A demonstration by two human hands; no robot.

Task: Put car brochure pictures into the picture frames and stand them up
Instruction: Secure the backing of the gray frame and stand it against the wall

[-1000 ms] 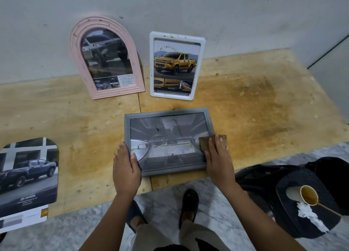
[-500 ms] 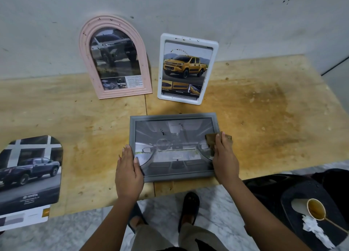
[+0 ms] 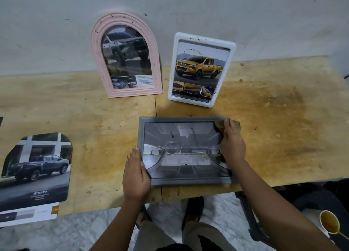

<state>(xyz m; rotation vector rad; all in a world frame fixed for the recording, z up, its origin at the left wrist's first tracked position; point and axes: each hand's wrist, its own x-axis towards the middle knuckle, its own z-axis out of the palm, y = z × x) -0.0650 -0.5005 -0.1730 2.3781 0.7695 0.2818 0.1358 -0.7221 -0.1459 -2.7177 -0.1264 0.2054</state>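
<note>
Grey frame [image 3: 186, 181] flat w/ car-interior pic [image 3: 181, 156] — L hand [image 3: 136, 175] flat on edge, R hand [image 3: 233, 147] flat, pressing cloth [image 3: 237, 125].

Three frames [image 3: 97, 62] [image 3: 190, 101] [image 3: 179, 119], one loose picture [image 3: 35, 167] — two hands [image 3: 135, 175] [image 3: 233, 147]

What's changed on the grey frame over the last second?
The right hand slid the brown cloth up the right edge of the grey frame to its far corner. The left hand stays flat on the left edge; the pink frame and white frame stand unmoved.
</note>
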